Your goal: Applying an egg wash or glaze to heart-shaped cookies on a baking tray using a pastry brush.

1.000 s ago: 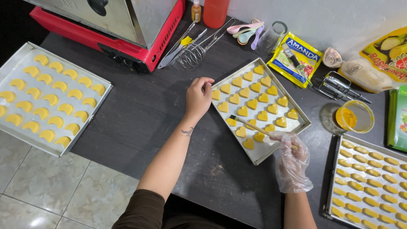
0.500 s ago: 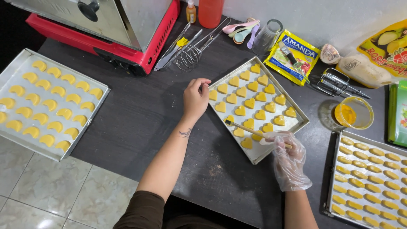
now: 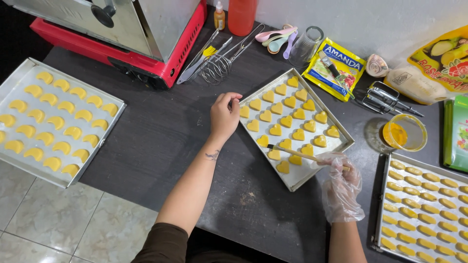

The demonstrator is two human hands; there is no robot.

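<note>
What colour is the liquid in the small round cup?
Orange-yellow liquid in the cup, seen in the head view.
</note>
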